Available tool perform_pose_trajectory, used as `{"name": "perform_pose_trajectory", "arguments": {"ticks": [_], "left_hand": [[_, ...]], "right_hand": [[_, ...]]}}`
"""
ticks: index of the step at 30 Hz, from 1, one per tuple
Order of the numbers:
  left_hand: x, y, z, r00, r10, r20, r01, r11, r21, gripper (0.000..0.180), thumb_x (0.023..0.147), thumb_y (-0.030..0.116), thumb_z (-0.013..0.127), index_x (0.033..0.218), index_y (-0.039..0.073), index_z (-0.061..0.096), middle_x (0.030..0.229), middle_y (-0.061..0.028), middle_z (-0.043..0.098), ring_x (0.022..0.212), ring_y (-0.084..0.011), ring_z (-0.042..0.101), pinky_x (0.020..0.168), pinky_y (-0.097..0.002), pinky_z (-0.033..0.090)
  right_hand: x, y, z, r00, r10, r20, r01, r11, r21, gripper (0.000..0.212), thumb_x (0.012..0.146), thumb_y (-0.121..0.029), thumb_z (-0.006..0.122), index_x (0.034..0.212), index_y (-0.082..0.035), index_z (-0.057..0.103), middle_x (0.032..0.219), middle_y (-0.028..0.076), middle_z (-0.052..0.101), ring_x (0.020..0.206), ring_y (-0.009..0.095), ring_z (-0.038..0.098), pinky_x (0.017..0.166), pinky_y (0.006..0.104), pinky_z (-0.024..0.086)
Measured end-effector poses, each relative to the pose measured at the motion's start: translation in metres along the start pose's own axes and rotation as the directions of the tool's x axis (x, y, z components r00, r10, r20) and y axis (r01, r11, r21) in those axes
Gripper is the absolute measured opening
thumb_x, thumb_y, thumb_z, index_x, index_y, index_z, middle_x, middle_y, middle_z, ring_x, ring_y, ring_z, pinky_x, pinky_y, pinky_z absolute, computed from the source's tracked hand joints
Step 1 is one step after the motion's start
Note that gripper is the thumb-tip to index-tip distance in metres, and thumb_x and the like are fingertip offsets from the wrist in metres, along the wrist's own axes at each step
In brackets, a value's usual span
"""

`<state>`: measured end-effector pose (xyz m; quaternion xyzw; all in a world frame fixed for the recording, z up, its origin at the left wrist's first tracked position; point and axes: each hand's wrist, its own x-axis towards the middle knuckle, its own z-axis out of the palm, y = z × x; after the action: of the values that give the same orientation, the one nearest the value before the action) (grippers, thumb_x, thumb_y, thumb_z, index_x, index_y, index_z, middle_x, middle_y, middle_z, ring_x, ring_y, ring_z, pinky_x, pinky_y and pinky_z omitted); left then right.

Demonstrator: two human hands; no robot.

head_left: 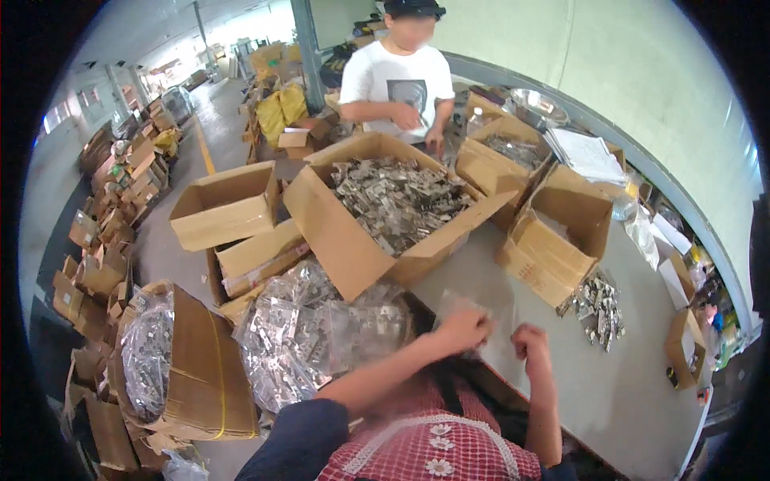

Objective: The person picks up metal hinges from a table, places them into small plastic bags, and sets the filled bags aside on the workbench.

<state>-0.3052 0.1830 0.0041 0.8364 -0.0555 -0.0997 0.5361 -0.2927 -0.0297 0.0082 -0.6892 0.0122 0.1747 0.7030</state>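
Note:
Over the near edge of the grey table [642, 353], my left hand [465, 330] is closed on a clear plastic bag [457, 306]; motion blurs it, and its contents cannot be made out. Just to its right, my right hand [532, 343] is raised with curled fingers, and whatever they pinch, if anything, is too small to see. Beyond my hands stands a large open carton [337, 232] heaped with flat metal parts [393, 196]. To the right of my right hand, a loose pile of similar metal parts [597, 309] lies on the table beside a tipped carton [553, 256].
Left of me, clear bags of metal parts [297, 337] are heaped beside a tall carton [200, 369] with a plastic liner. An open carton [224, 212] rests on other boxes. Across the table stands a co-worker [401, 88]. Papers [585, 152] lie on boxes at the back right.

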Motion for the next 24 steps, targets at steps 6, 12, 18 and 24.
{"name": "perform_pose_trajectory", "arguments": {"ticks": [6,12,18,24], "left_hand": [[-0.029,-0.020,0.018,0.949,-0.172,0.265,0.182,0.983,-0.014,0.051,0.096,0.047,0.052,0.089,0.000,0.068,0.074,-0.0137,0.068,0.064,-0.0238,0.065,0.062,-0.0378,0.051],[-0.034,-0.074,0.050,0.905,-0.095,0.414,0.078,0.995,0.058,0.051,0.096,0.047,0.051,0.101,-0.002,0.066,0.096,-0.0204,0.068,0.089,-0.0336,0.064,0.080,-0.0420,0.048],[-0.053,-0.061,0.058,0.932,-0.165,0.322,0.254,0.932,-0.259,0.032,0.099,0.032,0.051,0.104,0.002,0.063,0.086,-0.0053,0.063,0.083,-0.0126,0.056,0.073,-0.0319,0.047],[-0.044,-0.063,0.081,0.936,-0.280,0.213,0.344,0.857,-0.385,0.025,0.097,0.026,0.053,0.100,0.004,0.065,0.080,-0.0011,0.063,0.072,-0.0099,0.057,0.060,-0.0280,0.046]], "right_hand": [[-0.034,0.040,0.023,0.960,0.197,0.199,-0.192,0.980,-0.044,0.005,0.074,-0.009,0.063,0.073,-0.005,0.064,0.059,0.000,0.053,0.050,0.008,0.047,0.045,0.0228,0.033],[-0.043,0.058,0.023,0.923,0.252,0.291,-0.212,0.964,-0.162,0.009,0.075,-0.009,0.065,0.078,-0.002,0.067,0.061,-0.001,0.054,0.052,0.008,0.047,0.047,0.0243,0.034],[-0.043,0.071,0.009,0.875,0.396,0.277,-0.444,0.886,0.136,0.007,0.082,-0.010,0.064,0.081,-0.003,0.065,0.068,0.001,0.056,0.056,0.010,0.048,0.051,0.0245,0.037],[-0.019,0.056,-0.007,0.906,0.242,0.348,-0.228,0.970,-0.082,0.016,0.082,-0.013,0.060,0.073,0.000,0.065,0.057,0.003,0.056,0.051,0.014,0.052,0.047,0.0279,0.038]]}}
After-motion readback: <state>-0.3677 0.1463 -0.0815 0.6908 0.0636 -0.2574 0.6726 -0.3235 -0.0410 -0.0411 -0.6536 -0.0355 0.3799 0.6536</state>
